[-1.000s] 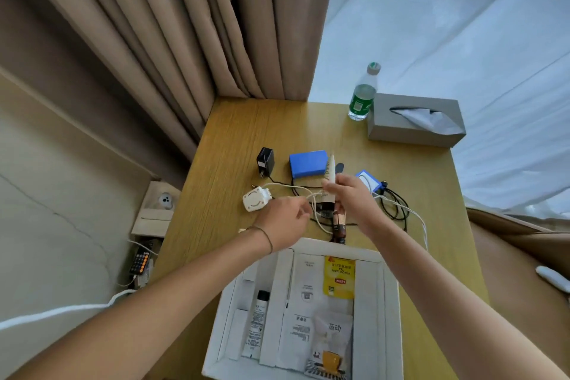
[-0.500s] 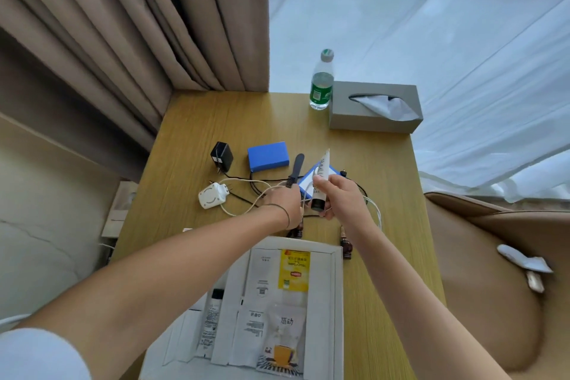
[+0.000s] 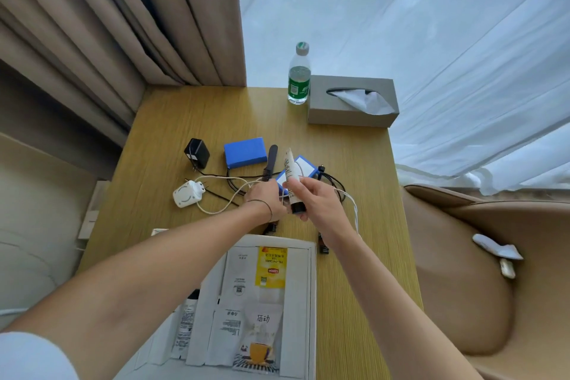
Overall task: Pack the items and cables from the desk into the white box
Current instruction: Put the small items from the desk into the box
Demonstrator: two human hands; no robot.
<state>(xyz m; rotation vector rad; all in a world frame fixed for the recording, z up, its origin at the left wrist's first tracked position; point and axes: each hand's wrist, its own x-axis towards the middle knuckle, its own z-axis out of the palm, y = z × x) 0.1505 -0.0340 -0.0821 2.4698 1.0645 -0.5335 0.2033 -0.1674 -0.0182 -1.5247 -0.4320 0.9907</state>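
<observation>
Moved: right hand [image 3: 311, 199] has raised the white tube [image 3: 291, 177] slightly, still gripping near its black cap.
Left hand [image 3: 265, 199]: closed on the black comb [image 3: 270, 160].
Handling: tube light, squashy; hold near the cap.
White box [image 3: 311, 287]: six o'clock.

Wooden desk [image 3: 354, 163] under cables [image 3: 216, 191], white box [image 3: 311, 287].

Bottle [image 3: 299, 77] stands left of tissue box [image 3: 351, 103], behind cables [image 3: 334, 187] on desk [image 3: 172, 120].

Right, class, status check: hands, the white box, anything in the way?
Right hand grips white tube. Left hand holds black comb. White box open, part filled. Tangled cables and chargers on the desk.
</observation>
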